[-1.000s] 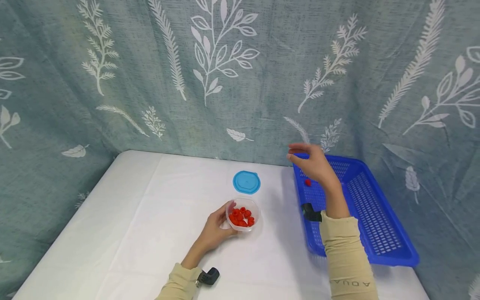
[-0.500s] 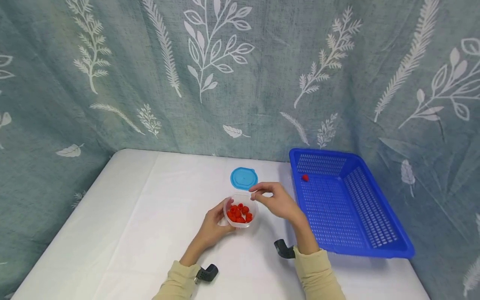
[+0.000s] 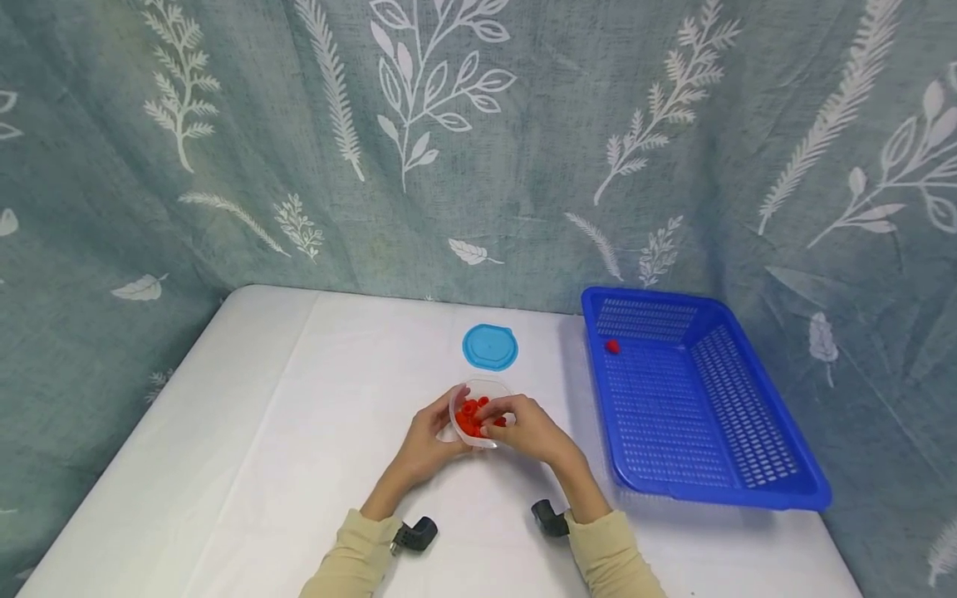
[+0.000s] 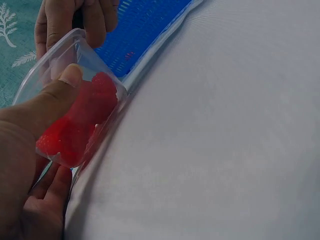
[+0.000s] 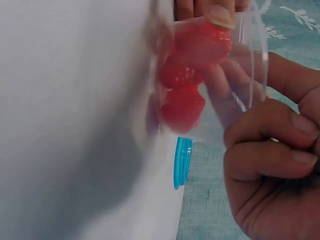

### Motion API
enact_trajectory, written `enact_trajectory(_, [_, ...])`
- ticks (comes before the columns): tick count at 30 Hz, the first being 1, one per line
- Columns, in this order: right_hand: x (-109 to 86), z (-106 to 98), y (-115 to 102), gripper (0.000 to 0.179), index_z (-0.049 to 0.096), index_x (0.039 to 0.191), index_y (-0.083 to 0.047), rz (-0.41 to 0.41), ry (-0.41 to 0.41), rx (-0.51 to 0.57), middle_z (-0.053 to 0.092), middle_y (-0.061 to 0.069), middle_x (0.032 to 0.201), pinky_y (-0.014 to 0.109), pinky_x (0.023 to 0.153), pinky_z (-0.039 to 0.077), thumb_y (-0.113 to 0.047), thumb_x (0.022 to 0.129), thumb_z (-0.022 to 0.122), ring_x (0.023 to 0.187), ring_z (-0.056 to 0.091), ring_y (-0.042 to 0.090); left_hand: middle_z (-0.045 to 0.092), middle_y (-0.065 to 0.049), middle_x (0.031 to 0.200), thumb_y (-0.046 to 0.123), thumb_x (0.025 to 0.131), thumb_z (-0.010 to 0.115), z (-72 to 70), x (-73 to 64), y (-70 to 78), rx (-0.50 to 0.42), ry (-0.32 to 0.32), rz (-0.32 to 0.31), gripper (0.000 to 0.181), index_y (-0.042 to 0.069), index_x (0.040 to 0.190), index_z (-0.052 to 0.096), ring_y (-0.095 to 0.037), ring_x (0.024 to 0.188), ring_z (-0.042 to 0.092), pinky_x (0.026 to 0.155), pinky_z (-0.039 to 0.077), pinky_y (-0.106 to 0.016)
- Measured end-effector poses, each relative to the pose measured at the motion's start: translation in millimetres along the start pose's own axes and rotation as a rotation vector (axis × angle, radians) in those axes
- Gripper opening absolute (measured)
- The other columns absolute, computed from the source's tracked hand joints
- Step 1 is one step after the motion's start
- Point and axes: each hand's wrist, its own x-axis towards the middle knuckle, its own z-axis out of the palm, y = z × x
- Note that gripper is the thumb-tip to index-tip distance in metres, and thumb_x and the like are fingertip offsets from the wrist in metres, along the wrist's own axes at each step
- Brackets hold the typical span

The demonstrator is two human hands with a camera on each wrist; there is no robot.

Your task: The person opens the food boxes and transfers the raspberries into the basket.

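Note:
My left hand (image 3: 428, 442) grips a small clear plastic container (image 3: 489, 386) from its left side, thumb and fingers around the wall. Several red raspberries (image 4: 75, 125) lie at its bottom, seen through the clear side in the left wrist view. My right hand (image 3: 537, 432) reaches over the container's right rim, with thumb and index finger down among the berries. In the right wrist view, its other fingers (image 5: 270, 160) are curled outside the wall. I cannot tell whether the fingertips pinch a berry.
A blue lid (image 3: 489, 347) lies on the white-covered table (image 3: 336, 399) just behind the container. To the right stands a blue slotted basket (image 3: 665, 415) with one raspberry (image 3: 613, 346) near its back left corner. A leaf-patterned curtain (image 3: 538, 166) hangs behind.
My right hand has come from above the basket leftward and down, and its fingertips are now inside the container. The left hand keeps its grip on the container in nearly the same place.

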Motion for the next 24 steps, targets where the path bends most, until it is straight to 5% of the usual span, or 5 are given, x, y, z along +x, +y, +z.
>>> enact_trajectory(4, [3.4, -0.5, -2.2, 0.009, 0.075, 0.097, -0.005, 0.011, -0.024, -0.012, 0.069, 0.003, 0.091, 0.03, 0.08, 0.054, -0.002, 0.09, 0.071, 0.092, 0.058, 0.023, 0.051, -0.018, 0.152, 0.001, 0.078, 0.085, 0.8, 1.5, 3.8, 0.011, 0.005, -0.01, 0.086, 0.005, 0.153, 0.044, -0.032, 0.145, 0.043, 0.12, 0.036, -0.047])
enact_trajectory(10, [6.2, -0.2, -5.1, 0.005, 0.076, 0.094, -0.007, 0.019, -0.047, -0.092, 0.071, 0.002, 0.097, 0.038, 0.088, 0.056, -0.005, 0.092, 0.071, 0.095, 0.06, 0.021, 0.051, -0.012, 0.153, 0.005, 0.079, 0.086, -1.3, 1.9, 1.8, 0.019, 0.005, -0.004, 0.085, 0.008, 0.154, 0.045, -0.028, 0.146, 0.043, 0.119, 0.037, -0.044])
enact_trajectory(15, [7.0, 0.8, -5.1, 0.005, 0.073, 0.093, -0.005, 0.021, -0.055, -0.114, 0.069, 0.002, 0.092, 0.03, 0.077, 0.054, -0.008, 0.094, 0.069, 0.084, 0.057, 0.017, 0.049, -0.01, 0.155, 0.009, 0.081, 0.086, -2.2, 3.0, 2.5, 0.03, -0.011, -0.004, 0.085, 0.009, 0.154, 0.044, -0.027, 0.146, 0.043, 0.119, 0.037, -0.042])
enact_trajectory(24, [5.1, 3.1, -0.7, 0.004, 0.071, 0.097, -0.006, 0.018, -0.032, -0.099, 0.066, 0.001, 0.092, 0.03, 0.08, 0.052, -0.007, 0.094, 0.069, 0.087, 0.056, 0.017, 0.052, -0.013, 0.152, 0.008, 0.082, 0.084, -1.8, 1.5, 1.6, 0.049, -0.017, -0.012, 0.083, 0.005, 0.154, 0.043, -0.029, 0.144, 0.046, 0.117, 0.04, -0.04])
